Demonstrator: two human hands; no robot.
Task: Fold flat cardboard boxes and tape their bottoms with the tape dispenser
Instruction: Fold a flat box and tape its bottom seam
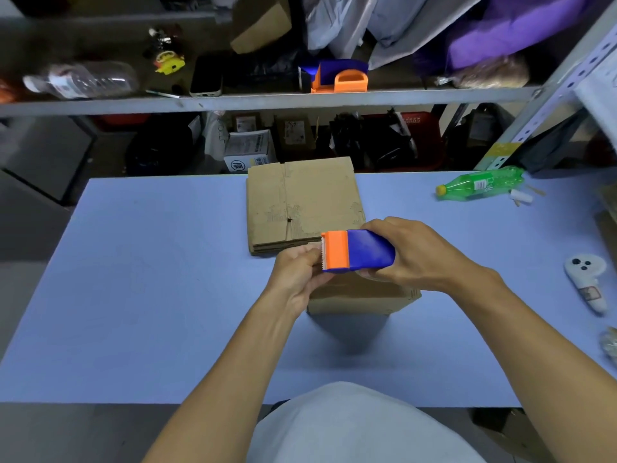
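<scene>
Tape dispenser [359,250] above blue table [150,295]

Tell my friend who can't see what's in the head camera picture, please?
A right hand grips a blue-and-orange tape dispenser above a folded cardboard box while the left hand pinches at its toothed end. Flat boxes lie stacked behind, on a blue table.

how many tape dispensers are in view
2. One tape dispenser is gripped in the right hand above the folded box, with the left hand at its orange cutter end. A second dispenser sits on the shelf behind the table. Others may be hidden in the clutter.
</scene>
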